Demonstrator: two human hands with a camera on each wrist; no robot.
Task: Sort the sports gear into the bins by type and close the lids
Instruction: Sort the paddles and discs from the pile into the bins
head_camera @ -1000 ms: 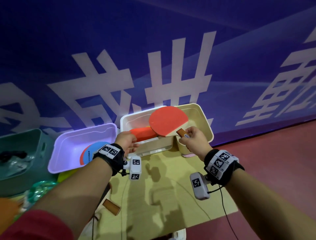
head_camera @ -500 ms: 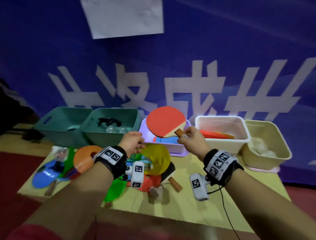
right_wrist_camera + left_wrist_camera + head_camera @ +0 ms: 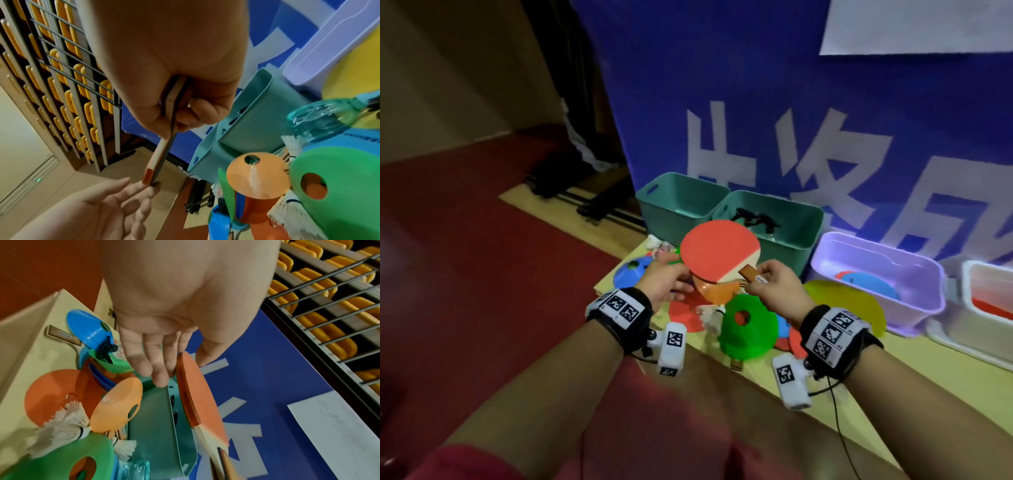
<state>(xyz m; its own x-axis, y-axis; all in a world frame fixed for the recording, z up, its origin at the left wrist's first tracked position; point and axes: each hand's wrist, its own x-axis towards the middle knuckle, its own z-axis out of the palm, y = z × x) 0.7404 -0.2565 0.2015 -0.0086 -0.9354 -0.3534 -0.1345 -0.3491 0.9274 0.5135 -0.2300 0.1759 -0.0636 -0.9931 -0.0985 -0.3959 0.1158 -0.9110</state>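
A red-faced table tennis paddle [image 3: 719,251] hangs in the air in front of the two teal bins [image 3: 791,236]. My right hand [image 3: 760,279] grips its wooden handle [image 3: 170,100], fingers curled round it. My left hand [image 3: 681,284] is beside the blade with fingers straight, and its fingertips [image 3: 152,189] touch the blade's edge. Under both hands lies a pile of gear: a green cone disc [image 3: 746,329], an orange cone [image 3: 117,404], a blue cone [image 3: 633,274], shuttlecocks [image 3: 61,426] and clear goggles [image 3: 320,118].
A purple bin [image 3: 876,260] holding flat discs stands right of the teal bins. A white bin [image 3: 989,277] with something red in it sits at the far right. A yellow disc [image 3: 859,301] leans by the purple bin. A blue banner backs the table [image 3: 722,363].
Both hands and the view have swung left, from the white bin to over the pile by the teal bins. The right hand kept the paddle. The left hand now touches its blade.
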